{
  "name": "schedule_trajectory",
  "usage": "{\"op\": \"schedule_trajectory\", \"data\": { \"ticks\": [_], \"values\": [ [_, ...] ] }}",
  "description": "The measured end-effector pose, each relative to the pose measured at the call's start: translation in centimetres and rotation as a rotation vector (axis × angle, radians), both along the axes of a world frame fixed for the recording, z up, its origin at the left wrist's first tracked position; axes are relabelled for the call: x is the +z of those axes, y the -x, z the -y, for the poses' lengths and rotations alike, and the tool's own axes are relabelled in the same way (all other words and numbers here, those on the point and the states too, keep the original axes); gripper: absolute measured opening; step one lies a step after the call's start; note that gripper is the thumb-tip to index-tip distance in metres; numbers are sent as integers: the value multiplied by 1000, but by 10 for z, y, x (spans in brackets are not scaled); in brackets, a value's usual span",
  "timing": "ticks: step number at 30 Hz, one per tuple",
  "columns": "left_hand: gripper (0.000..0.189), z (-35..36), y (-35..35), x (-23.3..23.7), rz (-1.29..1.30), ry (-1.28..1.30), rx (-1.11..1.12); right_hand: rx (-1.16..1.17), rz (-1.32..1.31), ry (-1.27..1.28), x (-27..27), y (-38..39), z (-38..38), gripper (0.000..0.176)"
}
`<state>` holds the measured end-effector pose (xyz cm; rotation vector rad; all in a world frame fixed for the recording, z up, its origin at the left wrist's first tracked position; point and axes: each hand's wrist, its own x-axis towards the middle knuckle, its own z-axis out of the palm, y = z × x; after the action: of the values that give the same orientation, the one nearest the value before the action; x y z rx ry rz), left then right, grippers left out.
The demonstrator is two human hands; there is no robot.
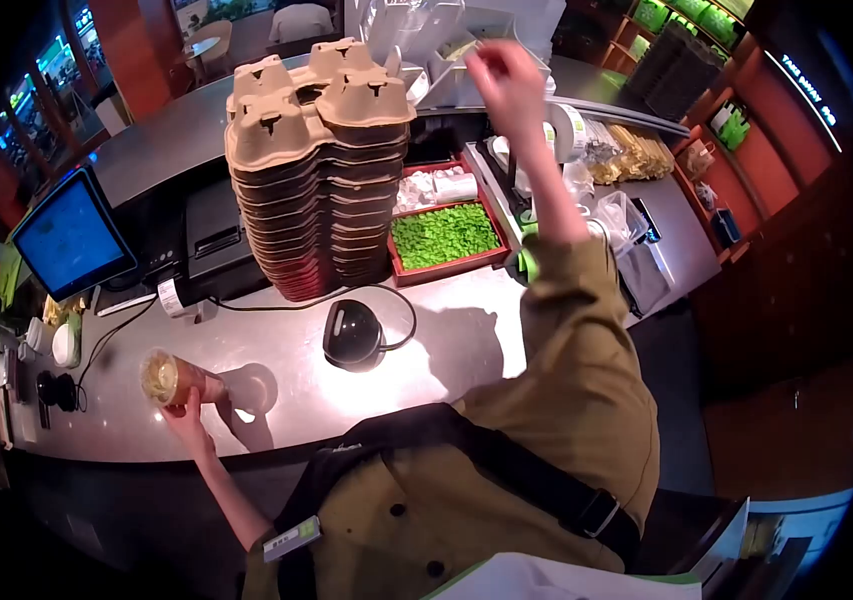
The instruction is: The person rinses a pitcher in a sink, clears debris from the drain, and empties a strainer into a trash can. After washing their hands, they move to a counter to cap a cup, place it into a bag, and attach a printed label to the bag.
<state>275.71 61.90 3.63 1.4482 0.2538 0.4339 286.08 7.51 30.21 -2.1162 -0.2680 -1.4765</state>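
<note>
My left hand (186,415) is wrapped round a clear plastic cup (161,375) with a brownish drink, above the left part of the steel counter (276,400). The cup tilts, its top turned toward me. Far out ahead, my right hand (506,80) reaches over a translucent plastic bin (451,75) at the counter's back edge. Its fingers are curled together; whatever they pinch, if anything, is too small to make out. A black dome-shaped scanner (353,332) with a cable rests on the counter between my arms.
Tall stacked cardboard cup carriers (321,170) rise at the back. Beside them is a red-rimmed box of green leaves (446,237). A screen (74,235) and a black printer (208,235) stand left. Label rolls (568,132) and gold-wrapped packets (636,155) lie right.
</note>
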Motion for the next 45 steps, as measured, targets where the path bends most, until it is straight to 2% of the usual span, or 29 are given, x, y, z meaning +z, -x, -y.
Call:
{"op": "schedule_trajectory", "data": {
  "ticks": [2, 3, 4, 5, 6, 7, 8, 10, 12, 14, 15, 18, 20, 22, 23, 24, 26, 27, 29, 30, 32, 33, 35, 37, 38, 39, 40, 42, 45],
  "values": [
    [56, 13, 0, 1, -15, -48, -27, 55, -183, 73, 31, -59, 21, 21],
    [55, 26, 2, 5, -10, -24, -11, 1, -197, 207, 36, -92, 27, 27],
    [56, 30, 1, -4, 9, -14, -15, -2, -491, 331, 46, -108, 22, 29],
    [57, 37, -1, -3, 27, -5, -21, 96, -916, 299, 53, -123, 13, 31],
    [58, 44, 2, -1, 2, 4, -38, 101, -1179, 266, 45, -151, 12, 27],
    [58, 53, 3, 1, -2, 11, -33, -15, -1199, 320, 36, -160, 5, 30],
    [58, 58, 3, 3, -6, -13, -44, -61, -1229, 542, 29, -170, 6, 30],
    [59, 67, 5, 3, 21, -33, -56, -98, -1206, 688, 7, -196, 11, 31],
    [59, 80, 5, 14, 45, -27, -104, -70, -1127, 545, -42, -242, 40, 34],
    [59, 84, 7, 14, 7, 6, -119, 9, -1105, 421, -66, -275, 63, 36],
    [59, 87, 7, 18, -11, 22, -133, 67, -1116, 360, -56, -262, 52, 34],
    [59, 86, 6, 24, -3, -36, -148, 200, -1184, -44, -19, -228, 51, 34],
    [60, 85, 7, 26, -1, -62, -165, 224, -1292, -27, 12, -201, 51, 36],
    [57, 79, 3, 24, 1, -111, -182, 106, -1184, 26, 63, -119, 19, 38],
    [56, 79, 3, 31, 1, -60, -242, 190, -1044, 76, 76, -89, 20, 35],
    [57, 74, 2, 37, -81, -52, -317, 157, -947, -52, 76, -76, 32, 31],
    [58, 68, 0, 40, -108, -7, -360, 430, -553, -381, 81, -15, -8, 32],
    [63, 61, -4, 30, -125, 23, -406, 661, -460, -466, 75, -2, -15, 43],
    [84, 50, -12, 20, -153, -28, -456, 831, -562, -188, 51, 25, -80, 60],
    [94, 51, -11, 25, -21, -41, -446, 979, -714, -119, 26, 32, -117, 66],
    [111, 49, -14, 32, 153, -87, -452, 1061, -893, 101, -31, 34, -201, 71],
    [96, 51, -19, 29, 253, -77, -382, 1099, -974, 219, -59, 35, -244, 74],
    [80, 58, -20, 38, 251, 163, -363, 1031, -869, 453, -109, 14, -294, 72],
    [73, 65, -30, 21, 257, 265, -396, 1038, -839, 564, -121, 3, -319, 73],
    [76, 70, -30, 34, 175, 273, -339, 1028, -822, 648, -121, -1, -328, 73],
    [77, 72, -30, 44, 180, 276, -332, 1016, -813, 732, -121, -2, -334, 73],
    [77, 73, -28, 53, 181, 279, -329, 1048, -777, 725, -126, -2, -340, 69],
    [78, 71, -26, 52, 133, 250, -318, 1080, -838, 732, -124, -2, -345, 72],
    [71, 54, -18, 70, -23, -26, -389, 1059, -785, 805, -125, -1, -352, 76]
  ]
}}
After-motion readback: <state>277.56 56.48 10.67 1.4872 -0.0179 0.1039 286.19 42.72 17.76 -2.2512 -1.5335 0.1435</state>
